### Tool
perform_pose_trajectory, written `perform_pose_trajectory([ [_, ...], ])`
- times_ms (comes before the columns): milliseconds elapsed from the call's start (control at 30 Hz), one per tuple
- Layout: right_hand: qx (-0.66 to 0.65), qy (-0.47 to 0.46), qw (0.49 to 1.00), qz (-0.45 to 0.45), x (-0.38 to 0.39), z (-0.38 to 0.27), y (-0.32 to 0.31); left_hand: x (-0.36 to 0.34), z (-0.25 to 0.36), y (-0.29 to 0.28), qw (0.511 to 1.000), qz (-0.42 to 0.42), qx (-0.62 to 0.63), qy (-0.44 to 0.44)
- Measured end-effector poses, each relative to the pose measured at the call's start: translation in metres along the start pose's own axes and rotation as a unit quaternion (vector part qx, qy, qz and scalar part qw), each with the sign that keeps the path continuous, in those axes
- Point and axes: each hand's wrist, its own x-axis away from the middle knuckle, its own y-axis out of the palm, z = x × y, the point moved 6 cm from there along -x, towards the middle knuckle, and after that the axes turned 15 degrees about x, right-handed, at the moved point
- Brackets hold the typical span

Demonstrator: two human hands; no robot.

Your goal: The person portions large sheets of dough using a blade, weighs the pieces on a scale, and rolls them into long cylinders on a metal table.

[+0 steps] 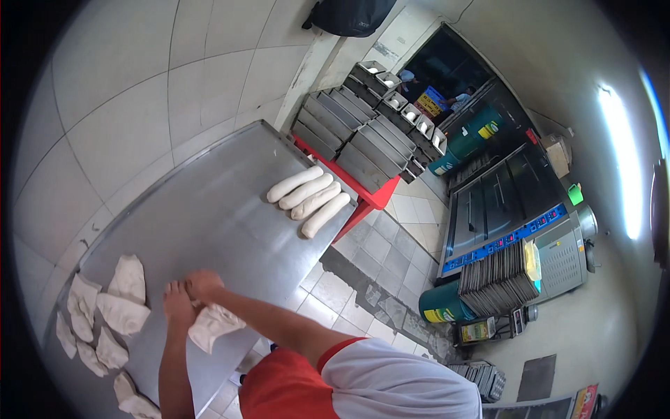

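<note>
A flattened piece of pale dough [213, 326] lies on the steel table [202, 202], its loose end hanging toward my body. At its far end my left hand [179, 303] and my right hand [204, 285] sit close together, fingers curled down and closed on it. The part under the fingers is hidden. Left of my hands lie several torn, irregular dough pieces [123, 313], some overlapping. Toward the table's far right corner, several smooth dough rolls [307, 192] rest side by side.
Past the table's far end, a red stand [377, 197] carries stacked metal loaf pans [377, 155]. A tiled wall [118, 91] borders the left side. On the right stand a deck oven [502, 202], a stack of dark trays [497, 281] and a green drum [440, 302]. Two people appear near the far doorway.
</note>
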Motion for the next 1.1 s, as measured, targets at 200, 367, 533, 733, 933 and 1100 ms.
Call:
perform_pose_trajectory([
  [200, 0.089, -0.066, 0.994, -0.014, 0.005, -0.018, 0.026, -0.017, -0.05, 0.048, 0.999, 0.034, 0.001, 0.035],
  [367, 0.093, -0.085, 0.973, 0.194, -0.006, -0.018, 0.011, -0.031, -0.03, 0.027, 0.996, -0.045, -0.077, -0.002],
  [533, 0.039, -0.175, 0.977, -0.113, 0.019, -0.025, 0.02, -0.001, -0.048, 0.048, 0.974, -0.202, -0.097, -0.025],
  [733, 0.016, -0.12, 0.987, 0.105, 0.01, -0.014, 0.026, -0.036, -0.074, 0.069, 0.997, 0.07, 0.016, 0.001],
  [933, 0.065, -0.092, 0.993, 0.027, -0.013, -0.018, 0.01, -0.047, -0.037, 0.025, 0.994, 0.09, -0.04, 0.052],
  [1100, 0.088, -0.124, 0.988, 0.03, 0.002, -0.015, -0.001, -0.018, -0.037, 0.035, 0.994, -0.061, -0.093, -0.002],
])
